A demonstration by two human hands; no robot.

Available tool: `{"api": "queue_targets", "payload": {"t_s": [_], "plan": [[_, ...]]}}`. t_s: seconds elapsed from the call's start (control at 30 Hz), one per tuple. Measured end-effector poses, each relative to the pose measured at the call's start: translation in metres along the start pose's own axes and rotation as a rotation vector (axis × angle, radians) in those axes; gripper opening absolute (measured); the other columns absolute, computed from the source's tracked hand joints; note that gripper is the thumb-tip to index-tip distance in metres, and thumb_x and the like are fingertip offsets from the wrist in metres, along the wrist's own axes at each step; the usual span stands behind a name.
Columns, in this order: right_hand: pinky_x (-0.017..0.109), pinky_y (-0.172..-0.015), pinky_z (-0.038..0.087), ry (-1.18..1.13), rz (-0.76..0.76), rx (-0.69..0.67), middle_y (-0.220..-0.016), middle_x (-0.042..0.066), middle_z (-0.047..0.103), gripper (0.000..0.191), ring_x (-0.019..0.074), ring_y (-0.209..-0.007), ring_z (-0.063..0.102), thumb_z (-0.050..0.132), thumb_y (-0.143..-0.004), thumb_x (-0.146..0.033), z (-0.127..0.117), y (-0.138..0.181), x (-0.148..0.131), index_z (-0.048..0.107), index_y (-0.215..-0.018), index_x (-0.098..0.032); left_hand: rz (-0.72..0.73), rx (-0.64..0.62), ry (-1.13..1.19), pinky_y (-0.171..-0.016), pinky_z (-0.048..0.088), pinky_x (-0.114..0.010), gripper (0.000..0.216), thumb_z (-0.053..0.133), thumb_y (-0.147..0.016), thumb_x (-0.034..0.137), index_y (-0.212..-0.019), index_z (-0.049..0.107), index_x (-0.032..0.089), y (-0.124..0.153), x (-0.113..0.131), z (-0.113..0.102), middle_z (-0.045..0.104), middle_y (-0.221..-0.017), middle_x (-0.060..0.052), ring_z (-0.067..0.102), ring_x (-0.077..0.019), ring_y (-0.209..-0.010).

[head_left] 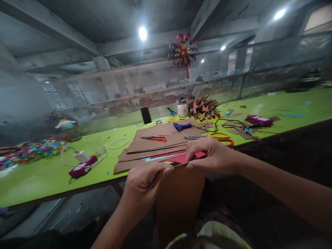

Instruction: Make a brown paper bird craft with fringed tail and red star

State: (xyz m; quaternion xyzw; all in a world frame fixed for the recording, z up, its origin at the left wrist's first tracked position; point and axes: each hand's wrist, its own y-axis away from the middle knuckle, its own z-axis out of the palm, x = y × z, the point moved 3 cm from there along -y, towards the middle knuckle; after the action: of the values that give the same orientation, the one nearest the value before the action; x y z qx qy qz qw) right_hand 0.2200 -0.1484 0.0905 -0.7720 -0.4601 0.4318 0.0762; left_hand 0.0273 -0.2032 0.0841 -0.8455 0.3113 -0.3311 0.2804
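A brown cardboard sheet (181, 197) hangs down in front of me, its top edge level with the table's front edge. My left hand (145, 180) pinches that edge between thumb and fingers. Close beside it, my right hand (210, 154) pinches the same edge. Beyond my hands lie stacked cardboard sheets (137, 147) with red paper (178, 158) among them. On the stack rest small scissors with orange handles (158, 139) and a blue glue gun (183, 126). Larger scissors with yellow and red handles (219, 134) are partly hidden behind my right hand.
Purple power strips (83, 168) (259, 120) stand left and right on the green table (38, 186). Colourful paper stars (38, 152) are heaped at the left. At the back are a white jar (182, 108), rolled cardboard pieces (204, 108) and a dark phone-like slab (145, 115).
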Motion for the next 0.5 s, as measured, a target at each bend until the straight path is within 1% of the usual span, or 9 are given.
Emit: {"api": "queue_targets", "payload": {"t_s": [0.1,0.17,0.23,0.3,0.4,0.43,0.5], "plan": [[0.022,-0.057,0.036,0.024,-0.034,0.042,-0.060,-0.001,0.056,0.010,0.0096,-0.059,0.049,0.066,-0.074,-0.021,0.001,0.001,-0.001,0.065,-0.068,-0.013,0.015,0.005,-0.043,-0.062,0.043,-0.013,0.011,0.059,-0.079,0.012,-0.085,0.064,0.020,0.001,0.001,-0.001,0.069,-0.077,0.003,0.063,-0.0074,-0.070],[0.022,-0.058,0.035,0.033,-0.055,0.051,-0.059,-0.001,0.055,0.011,0.0096,-0.059,0.048,0.066,-0.074,-0.020,0.003,0.002,0.000,0.064,-0.066,-0.012,-0.003,0.002,-0.034,-0.062,0.043,-0.013,0.009,0.059,-0.079,0.013,-0.083,0.063,0.020,0.002,0.000,0.000,0.068,-0.076,0.003,0.062,-0.0072,-0.069],[0.022,-0.057,0.035,0.039,-0.080,0.057,-0.059,-0.001,0.053,0.011,0.0095,-0.058,0.048,0.065,-0.074,-0.019,0.004,0.003,0.002,0.064,-0.066,-0.012,-0.045,-0.007,-0.012,-0.059,0.042,-0.014,0.006,0.058,-0.080,0.016,-0.080,0.064,0.019,0.002,-0.002,0.002,0.067,-0.072,0.003,0.060,-0.0073,-0.064],[0.021,-0.056,0.034,0.059,-0.106,0.076,-0.060,-0.001,0.052,0.011,0.0093,-0.058,0.047,0.065,-0.075,-0.018,0.006,0.004,0.004,0.063,-0.066,-0.012,-0.116,-0.022,0.011,-0.055,0.040,-0.015,0.009,0.058,-0.081,0.021,-0.076,0.064,0.018,0.001,-0.006,0.004,0.064,-0.066,0.003,0.057,-0.0077,-0.059],[0.021,-0.054,0.032,0.128,-0.119,0.093,-0.060,-0.001,0.050,0.010,0.0093,-0.057,0.044,0.063,-0.075,-0.016,0.007,0.004,0.005,0.061,-0.066,-0.013,-0.240,-0.073,0.045,-0.053,0.039,-0.017,0.018,0.054,-0.083,0.028,-0.074,0.065,0.017,-0.002,-0.014,0.007,0.063,-0.062,0.002,0.055,-0.0096,-0.058],[0.021,-0.053,0.031,0.156,-0.114,0.092,-0.060,-0.001,0.050,0.009,0.0093,-0.057,0.044,0.062,-0.075,-0.015,0.008,0.003,0.005,0.061,-0.066,-0.013,-0.267,-0.105,0.060,-0.054,0.040,-0.018,0.019,0.053,-0.084,0.029,-0.077,0.066,0.017,-0.004,-0.015,0.008,0.064,-0.065,0.001,0.056,-0.0104,-0.060],[0.021,-0.053,0.030,0.189,-0.106,0.071,-0.060,-0.001,0.049,0.010,0.0094,-0.057,0.044,0.062,-0.074,-0.014,0.008,0.002,0.004,0.060,-0.065,-0.013,-0.277,-0.176,0.090,-0.059,0.042,-0.019,0.020,0.052,-0.084,0.031,-0.086,0.067,0.018,-0.008,-0.016,0.010,0.068,-0.074,0.000,0.059,-0.0121,-0.068]]}}
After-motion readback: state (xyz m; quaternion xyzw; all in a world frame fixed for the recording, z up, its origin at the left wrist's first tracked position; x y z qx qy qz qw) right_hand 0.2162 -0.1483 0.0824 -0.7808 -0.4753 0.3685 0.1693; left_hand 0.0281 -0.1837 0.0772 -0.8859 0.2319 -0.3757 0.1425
